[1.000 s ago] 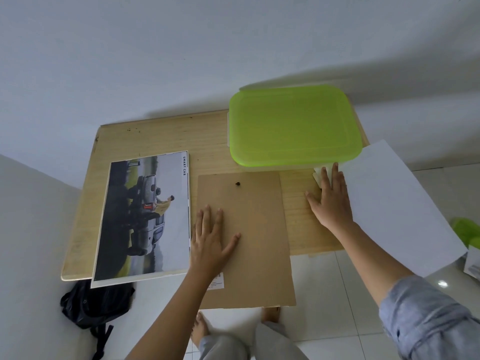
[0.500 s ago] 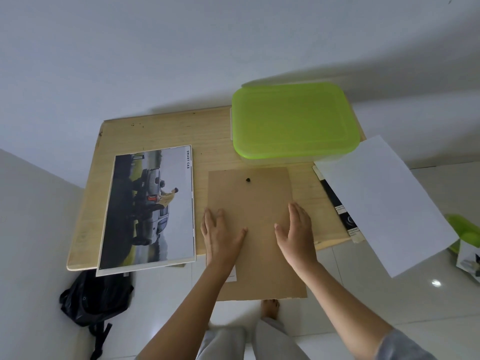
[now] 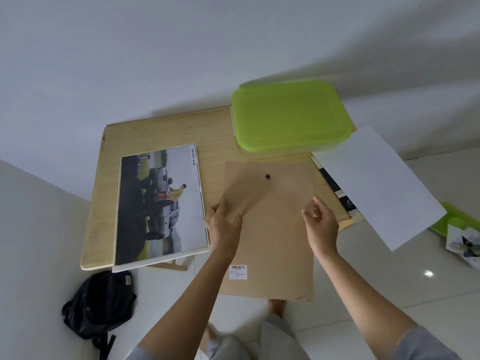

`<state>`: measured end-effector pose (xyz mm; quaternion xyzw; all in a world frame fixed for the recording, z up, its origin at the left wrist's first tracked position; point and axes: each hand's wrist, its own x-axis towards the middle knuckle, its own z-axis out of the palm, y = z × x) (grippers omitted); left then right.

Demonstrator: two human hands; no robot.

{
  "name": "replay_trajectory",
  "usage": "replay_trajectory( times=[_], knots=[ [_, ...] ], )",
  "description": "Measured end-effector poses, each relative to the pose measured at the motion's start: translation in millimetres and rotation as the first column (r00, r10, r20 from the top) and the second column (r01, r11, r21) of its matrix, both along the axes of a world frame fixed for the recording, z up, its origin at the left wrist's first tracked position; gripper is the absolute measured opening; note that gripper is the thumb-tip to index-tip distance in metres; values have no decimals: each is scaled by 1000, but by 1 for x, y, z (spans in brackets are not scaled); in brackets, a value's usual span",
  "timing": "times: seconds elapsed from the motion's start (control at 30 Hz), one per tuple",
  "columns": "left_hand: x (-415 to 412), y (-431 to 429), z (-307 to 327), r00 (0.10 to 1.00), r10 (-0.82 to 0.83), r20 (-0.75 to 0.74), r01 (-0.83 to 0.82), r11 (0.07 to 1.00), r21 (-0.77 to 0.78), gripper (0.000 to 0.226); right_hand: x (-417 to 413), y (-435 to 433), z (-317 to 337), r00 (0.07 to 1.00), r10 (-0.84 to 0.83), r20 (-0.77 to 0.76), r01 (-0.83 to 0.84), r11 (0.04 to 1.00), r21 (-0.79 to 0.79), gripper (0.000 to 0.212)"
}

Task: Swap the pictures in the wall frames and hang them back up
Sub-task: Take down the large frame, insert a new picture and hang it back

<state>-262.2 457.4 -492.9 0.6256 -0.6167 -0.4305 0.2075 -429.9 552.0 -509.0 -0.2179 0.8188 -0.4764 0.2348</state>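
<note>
Both hands have left their flat press on the brown cardboard backing board [image 3: 275,242] and now take it by its long sides. At the table's far right corner sits a lime-green lidded plastic box [image 3: 288,115]; its lid is on, so I cannot see what it holds. Down on the floor to the right, a green plastic tray [image 3: 457,219] has a small printed photo [image 3: 465,245] just beside it. The left hand [image 3: 224,224] grips the board's left edge, thumb on top and fingers curled round it; the right hand [image 3: 320,222] grips the right edge likewise. A small black hanger hook [image 3: 268,176] sits near the board's far end and a white barcode sticker [image 3: 238,272] near its close end, which juts past the table edge. On the light wooden table [image 3: 166,131], a large car picture [image 3: 158,203] lies face up to the left, and a white paper sheet [image 3: 376,183] overhangs the right side. A black backpack [image 3: 98,305] slumps on the white tiled floor [image 3: 389,268] below the pale wall [image 3: 181,61].
</note>
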Motion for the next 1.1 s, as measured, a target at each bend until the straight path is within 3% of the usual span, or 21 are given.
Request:
replay_trajectory(
  times=[0.2,0.37,0.57,0.83,1.1],
  knots=[
    [57,-21,19,986,-12,-168,7,999,-35,59,44,-10,22,999,-46,4,47,994,-103,40],
    [118,-45,33,966,-23,-257,8,998,-60,62,101,-42,32,995,48,92,-28,979,-203,48],
    [194,-77,34,991,-51,-127,49,999,-17,65,155,-91,33,964,204,172,-180,973,-141,45],
    [219,-117,19,997,82,-5,-81,994,66,64,172,-155,16,942,284,178,-290,957,8,35],
    [210,-160,12,993,106,49,-109,992,63,59,159,-213,2,921,386,43,-388,911,138,37]
  ],
)
